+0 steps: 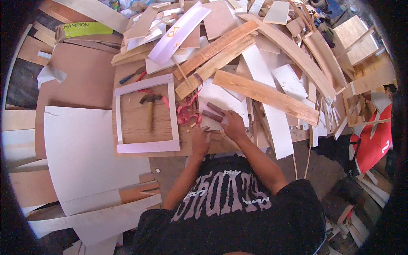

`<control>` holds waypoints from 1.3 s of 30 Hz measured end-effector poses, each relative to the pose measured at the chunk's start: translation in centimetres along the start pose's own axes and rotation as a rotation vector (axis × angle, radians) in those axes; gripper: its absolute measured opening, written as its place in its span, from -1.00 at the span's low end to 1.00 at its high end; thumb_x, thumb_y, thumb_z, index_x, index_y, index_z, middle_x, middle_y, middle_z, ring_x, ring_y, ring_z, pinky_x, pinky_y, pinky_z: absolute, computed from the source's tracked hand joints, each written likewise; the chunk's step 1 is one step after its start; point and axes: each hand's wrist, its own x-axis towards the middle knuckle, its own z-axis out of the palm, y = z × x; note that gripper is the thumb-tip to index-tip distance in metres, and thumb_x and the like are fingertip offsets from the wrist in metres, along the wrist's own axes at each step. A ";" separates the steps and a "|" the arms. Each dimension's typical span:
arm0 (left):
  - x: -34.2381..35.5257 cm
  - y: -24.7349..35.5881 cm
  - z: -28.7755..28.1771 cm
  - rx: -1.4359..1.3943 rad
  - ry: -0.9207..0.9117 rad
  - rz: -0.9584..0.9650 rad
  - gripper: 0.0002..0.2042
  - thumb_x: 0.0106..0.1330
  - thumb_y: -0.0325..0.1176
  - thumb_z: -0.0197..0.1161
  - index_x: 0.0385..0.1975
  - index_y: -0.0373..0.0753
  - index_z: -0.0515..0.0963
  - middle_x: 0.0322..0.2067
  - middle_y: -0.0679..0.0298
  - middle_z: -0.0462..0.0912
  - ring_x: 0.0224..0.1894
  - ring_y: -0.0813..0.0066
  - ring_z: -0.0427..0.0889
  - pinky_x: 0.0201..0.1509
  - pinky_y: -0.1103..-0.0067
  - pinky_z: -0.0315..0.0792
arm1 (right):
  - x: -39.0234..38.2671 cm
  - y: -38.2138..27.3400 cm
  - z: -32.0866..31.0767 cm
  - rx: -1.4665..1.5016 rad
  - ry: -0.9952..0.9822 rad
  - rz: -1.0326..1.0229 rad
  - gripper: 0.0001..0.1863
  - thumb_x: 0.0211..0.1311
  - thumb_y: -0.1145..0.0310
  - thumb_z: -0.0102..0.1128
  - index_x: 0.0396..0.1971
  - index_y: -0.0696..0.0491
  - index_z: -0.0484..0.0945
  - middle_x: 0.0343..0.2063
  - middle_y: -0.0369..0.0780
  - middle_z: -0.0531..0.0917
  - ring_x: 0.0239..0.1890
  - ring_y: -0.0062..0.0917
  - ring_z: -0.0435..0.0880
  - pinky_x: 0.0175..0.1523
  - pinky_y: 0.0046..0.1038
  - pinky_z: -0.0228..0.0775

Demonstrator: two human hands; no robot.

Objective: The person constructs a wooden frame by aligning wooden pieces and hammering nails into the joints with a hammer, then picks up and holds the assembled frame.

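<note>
My right hand (pixel 234 124) is closed at the end of a narrow dark brown piece (pixel 212 116), perhaps wood. A similar brown piece (pixel 215 108) lies just beyond it, over a white board (pixel 214 94). My left hand (pixel 200 140) is at the table's near edge with its fingers curled in; whatever they hold is hidden. Beside it lies a crumpled pink ribbon-like strip (pixel 183 114). Left of that is a white rectangular wooden frame (pixel 148 147), with a claw hammer (pixel 150 112) lying inside it, its handle toward me.
Scrap boards pile up across the table's back and right, including a long wooden plank (pixel 265 97) and a white strip (pixel 276 127). Blue-handled pliers (pixel 129 77) lie behind the frame. A large white panel (pixel 91 157) leans at left. Red-and-black cloth (pixel 374 140) hangs at right.
</note>
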 end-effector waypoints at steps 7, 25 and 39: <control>0.1 -0.8 0.0 0.011 -0.003 -0.078 -0.69 0.26 -0.38 0.29 0.02 -0.19 0.59 -0.03 0.07 0.66 0.06 0.06 0.60 0.18 0.31 0.44 | -0.6 1.0 1.1 -0.003 0.076 0.034 -0.31 0.01 0.28 0.48 0.20 -0.01 0.44 0.12 -0.07 0.54 0.18 -0.10 0.50 0.29 -0.14 0.32; -0.6 -0.9 -1.3 -0.151 -0.019 0.074 -0.73 0.27 -0.39 0.27 -0.04 -0.19 0.65 -0.08 0.08 0.69 0.05 0.10 0.62 0.19 0.29 0.44 | -5.5 0.7 0.3 0.046 0.144 0.076 -0.69 0.14 0.45 0.33 -0.08 0.10 0.60 -0.14 -0.09 0.65 -0.18 -0.25 0.71 -0.07 -0.28 0.57; -2.9 5.0 6.2 -0.078 -0.431 0.235 -0.75 0.28 -0.33 0.25 -0.10 -0.26 0.66 -0.11 -0.02 0.67 -0.02 -0.07 0.60 0.09 0.24 0.47 | -11.2 8.5 1.7 -0.083 0.202 0.457 -0.84 0.11 0.40 0.33 -0.31 0.11 0.67 -0.41 0.01 0.70 -0.36 -0.07 0.71 -0.18 -0.20 0.57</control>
